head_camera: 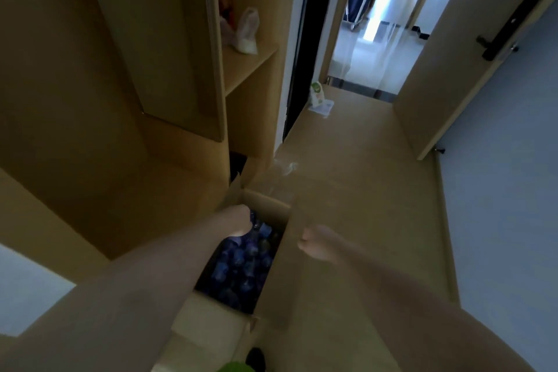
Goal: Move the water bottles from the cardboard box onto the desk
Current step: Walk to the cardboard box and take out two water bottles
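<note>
An open cardboard box (271, 290) stands on the wooden floor beside a wardrobe, its flaps folded out. Inside it sit several water bottles (241, 263) with blue caps and labels, packed close together. My left hand (238, 220) reaches into the far end of the box with its fingers closed around the top of one bottle. Just right of the box's right flap my right hand (314, 243) hovers, fingers curled loosely, with nothing in it. The desk is out of view.
A tall wooden wardrobe (136, 84) with an open shelf holding a plastic bag (247, 30) stands to the left. A doorway leads ahead to a bright corridor with a blue cart (360, 0). A wooden door (471, 69) stands open on the right. A small green-and-white bag (318, 96) lies near the threshold.
</note>
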Demonstrator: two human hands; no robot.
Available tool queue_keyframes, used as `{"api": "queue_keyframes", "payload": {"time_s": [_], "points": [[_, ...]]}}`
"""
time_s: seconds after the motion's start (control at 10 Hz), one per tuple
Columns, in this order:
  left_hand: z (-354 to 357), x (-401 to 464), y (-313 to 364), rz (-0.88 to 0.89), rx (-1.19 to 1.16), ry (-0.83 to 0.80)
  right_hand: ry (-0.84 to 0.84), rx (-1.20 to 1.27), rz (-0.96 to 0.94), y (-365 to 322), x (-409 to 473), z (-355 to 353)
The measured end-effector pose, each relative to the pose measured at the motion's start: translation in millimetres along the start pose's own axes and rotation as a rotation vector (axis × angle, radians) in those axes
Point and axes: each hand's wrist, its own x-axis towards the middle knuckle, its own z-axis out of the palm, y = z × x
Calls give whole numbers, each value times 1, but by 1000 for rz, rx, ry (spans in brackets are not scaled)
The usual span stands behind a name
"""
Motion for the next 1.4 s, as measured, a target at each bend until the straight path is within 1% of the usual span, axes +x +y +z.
{"api": "queue_keyframes", "payload": {"time_s": [0.1, 0.2, 0.3, 0.4, 0.5, 0.6, 0.7, 0.8, 0.9, 1.0, 1.1, 1.2, 1.4], "points": [[-37, 16, 5, -69, -8, 34, -27, -24, -15, -4, 40, -31], [-46, 43, -8, -152, -158, 49, -47, -47, -56, -19, 83, -59], [-43, 59, -27, -216, -305, -16, -135, -113, -106, -29, 131, -63], [-19, 77, -48, -366, -414, -48, -270, -188, -167, -39, 178, -58], [3, 99, -58, -541, -559, -46, -369, -229, -251, -41, 223, -47], [33, 125, -51, -741, -686, 9, -439, -275, -308, -34, 262, -33], [64, 158, -33, -889, -789, 28, -501, -280, -313, -23, 298, -11], [106, 192, -23, -987, -862, -59, -548, -309, -355, -10, 332, 21], [153, 229, -31, -1017, -956, -83, -598, -253, -333, 0, 371, 65], [201, 270, -50, -1029, -1060, -55, -623, -137, -238, 7, 416, 117], [249, 304, -78, -1054, -1085, -3, -672, 53, -44, 7, 459, 177], [292, 331, -115, -1137, -1010, 0, -692, 294, 126, 2, 500, 239], [369, 376, -166, -1117, -1062, 31, -693, 631, 382, -26, 571, 337]]}}
